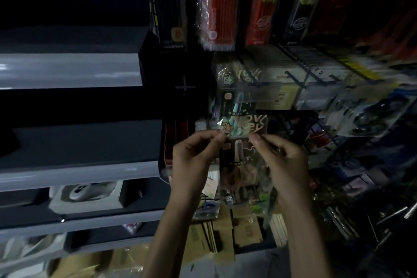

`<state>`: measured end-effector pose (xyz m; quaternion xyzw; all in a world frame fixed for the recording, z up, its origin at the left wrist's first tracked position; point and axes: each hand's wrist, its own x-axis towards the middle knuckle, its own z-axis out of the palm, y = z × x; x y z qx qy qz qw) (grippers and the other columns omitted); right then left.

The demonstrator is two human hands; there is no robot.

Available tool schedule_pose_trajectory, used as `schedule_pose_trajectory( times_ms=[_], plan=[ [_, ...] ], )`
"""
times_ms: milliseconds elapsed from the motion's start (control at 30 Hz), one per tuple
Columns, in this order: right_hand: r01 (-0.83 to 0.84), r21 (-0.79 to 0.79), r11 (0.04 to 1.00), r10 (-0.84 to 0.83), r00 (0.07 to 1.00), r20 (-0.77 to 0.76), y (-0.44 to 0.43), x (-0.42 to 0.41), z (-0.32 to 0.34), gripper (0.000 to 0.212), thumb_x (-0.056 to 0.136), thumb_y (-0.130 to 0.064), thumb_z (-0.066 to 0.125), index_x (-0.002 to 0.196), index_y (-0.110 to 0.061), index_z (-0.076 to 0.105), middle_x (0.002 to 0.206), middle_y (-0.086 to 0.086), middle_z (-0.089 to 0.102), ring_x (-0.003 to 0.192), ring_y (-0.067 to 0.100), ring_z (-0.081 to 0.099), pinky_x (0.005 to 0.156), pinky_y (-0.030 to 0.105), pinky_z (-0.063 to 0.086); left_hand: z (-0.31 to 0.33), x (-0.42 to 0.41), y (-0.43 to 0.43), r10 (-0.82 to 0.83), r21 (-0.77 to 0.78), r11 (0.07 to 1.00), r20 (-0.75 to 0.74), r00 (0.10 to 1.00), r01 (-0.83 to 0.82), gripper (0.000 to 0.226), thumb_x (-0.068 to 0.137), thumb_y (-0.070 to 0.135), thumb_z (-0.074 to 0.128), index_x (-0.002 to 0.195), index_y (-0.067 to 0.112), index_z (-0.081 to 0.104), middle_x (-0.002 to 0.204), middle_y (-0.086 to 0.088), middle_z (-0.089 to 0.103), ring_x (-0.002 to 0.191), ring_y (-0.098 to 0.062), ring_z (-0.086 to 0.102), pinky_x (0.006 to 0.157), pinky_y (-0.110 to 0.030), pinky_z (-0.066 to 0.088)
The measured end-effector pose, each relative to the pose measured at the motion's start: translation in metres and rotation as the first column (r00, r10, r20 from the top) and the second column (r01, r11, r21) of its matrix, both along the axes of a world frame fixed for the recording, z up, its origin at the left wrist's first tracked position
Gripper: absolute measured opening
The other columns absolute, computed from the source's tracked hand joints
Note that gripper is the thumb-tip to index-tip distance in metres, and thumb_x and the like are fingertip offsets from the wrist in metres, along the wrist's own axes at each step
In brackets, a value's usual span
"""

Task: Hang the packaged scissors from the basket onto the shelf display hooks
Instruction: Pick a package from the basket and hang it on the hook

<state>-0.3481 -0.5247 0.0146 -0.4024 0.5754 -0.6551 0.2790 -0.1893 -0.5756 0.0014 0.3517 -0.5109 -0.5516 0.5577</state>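
A clear-wrapped scissors pack (242,142) with a cup drawing on its header card is held up in front of the shelf. My left hand (194,158) pinches the pack's top left corner. At the top right corner, my right hand (284,160) pinches it too. Just above hangs a matching scissors pack (237,88) on the display. Black display hooks (300,74) stick out to the right of it. The scene is dark and blurred, and the basket is out of sight.
Pen and pencil packs (222,4) hang in a row above. More hanging packets (365,117) crowd the right side. Grey shelf edges (70,70) run along the left, with a boxed white item (85,194) below. Cardboard boxes (225,232) sit at the bottom.
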Motion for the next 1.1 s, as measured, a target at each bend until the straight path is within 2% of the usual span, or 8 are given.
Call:
schedule_pose_trajectory(
  times_ms=[100, 267, 333, 467, 567, 800, 967, 1100],
  plan=[
    [-0.001, -0.025, 1.0, 0.001, 1.0, 0.006, -0.003, -0.008, -0.002, 0.007, 0.088, -0.026, 0.079, 0.094, -0.028, 0.08, 0.095, -0.011, 0.079, 0.095, 0.003, 0.073, 0.077, 0.015, 0.054, 0.002, -0.011, -0.001, 0.025, 0.034, 0.999, -0.031, 0.999, -0.024, 0.01, 0.093, 0.008, 0.072, 0.098, 0.008, 0.081, 0.095, -0.005, 0.081, 0.092, -0.018, 0.077, 0.079, -0.026, 0.061],
    [-0.061, -0.04, 0.997, 0.064, 0.994, 0.09, -0.009, -0.02, -0.005, 0.011, 0.092, -0.021, 0.075, 0.102, -0.021, 0.08, 0.099, -0.009, 0.08, 0.099, 0.004, 0.073, 0.079, 0.014, 0.054, 0.007, -0.026, 0.0, 0.087, 0.019, 0.996, 0.007, 0.996, -0.087, 0.014, 0.087, 0.022, 0.075, 0.097, 0.014, 0.081, 0.094, -0.003, 0.081, 0.092, -0.019, 0.077, 0.08, -0.03, 0.061],
    [-0.076, -0.034, 0.997, 0.078, 0.993, 0.088, -0.01, -0.024, -0.007, 0.013, 0.093, -0.02, 0.074, 0.105, -0.02, 0.08, 0.099, -0.011, 0.08, 0.099, 0.002, 0.073, 0.079, 0.013, 0.053, 0.007, -0.03, -0.002, 0.111, -0.021, 0.994, 0.069, 0.991, -0.11, 0.012, 0.093, 0.017, 0.075, 0.103, 0.014, 0.079, 0.097, -0.004, 0.08, 0.095, -0.019, 0.077, 0.081, -0.031, 0.059],
    [-0.064, -0.053, 0.997, 0.069, 0.994, 0.086, -0.006, -0.041, -0.008, 0.011, 0.093, -0.018, 0.074, 0.1, -0.025, 0.078, 0.095, -0.016, 0.079, 0.095, -0.003, 0.073, 0.076, 0.01, 0.052, 0.023, -0.037, -0.01, 0.186, -0.082, 0.98, 0.083, 0.979, -0.179, 0.025, 0.096, 0.019, 0.074, 0.121, 0.015, 0.074, 0.108, -0.001, 0.079, 0.104, -0.014, 0.075, 0.086, -0.025, 0.06],
    [-0.037, -0.052, 0.998, 0.039, 0.998, 0.054, -0.006, -0.058, -0.011, 0.011, 0.092, -0.021, 0.075, 0.101, -0.027, 0.079, 0.097, -0.015, 0.079, 0.098, -0.001, 0.073, 0.08, 0.013, 0.053, 0.035, -0.046, -0.013, 0.197, -0.119, 0.975, 0.056, 0.979, -0.19, 0.019, 0.099, 0.021, 0.071, 0.117, 0.017, 0.076, 0.105, -0.001, 0.08, 0.101, -0.013, 0.075, 0.082, -0.02, 0.057],
    [0.006, -0.075, 0.997, -0.005, 1.0, 0.011, -0.009, -0.074, -0.016, 0.01, 0.093, -0.022, 0.075, 0.101, -0.026, 0.078, 0.097, -0.015, 0.079, 0.098, 0.0, 0.073, 0.079, 0.012, 0.052, 0.037, -0.059, -0.014, 0.156, -0.163, 0.976, 0.068, 0.985, -0.143, 0.019, 0.107, 0.015, 0.057, 0.111, 0.01, 0.075, 0.09, -0.006, 0.073, 0.084, -0.016, 0.069, 0.076, -0.025, 0.056],
    [-0.002, -0.104, 0.995, 0.003, 1.0, 0.016, -0.014, -0.071, -0.013, 0.01, 0.092, -0.02, 0.076, 0.099, -0.027, 0.078, 0.095, -0.016, 0.079, 0.096, -0.002, 0.072, 0.078, 0.011, 0.052, 0.047, -0.053, -0.007, 0.131, -0.181, 0.976, 0.063, 0.989, -0.118, 0.026, 0.108, 0.022, 0.056, 0.095, 0.009, 0.075, 0.085, -0.009, 0.07, 0.082, -0.018, 0.066, 0.078, -0.029, 0.054],
    [-0.031, -0.101, 0.994, 0.032, 0.999, 0.011, -0.018, -0.065, -0.012, 0.009, 0.091, -0.021, 0.077, 0.095, -0.029, 0.078, 0.093, -0.02, 0.078, 0.094, -0.005, 0.071, 0.076, 0.009, 0.051, 0.06, -0.042, -0.001, 0.059, -0.221, 0.974, 0.001, 0.998, -0.058, 0.031, 0.109, 0.026, 0.051, 0.101, 0.01, 0.077, 0.087, -0.008, 0.069, 0.085, -0.023, 0.063, 0.08, -0.033, 0.053]
  ],
)
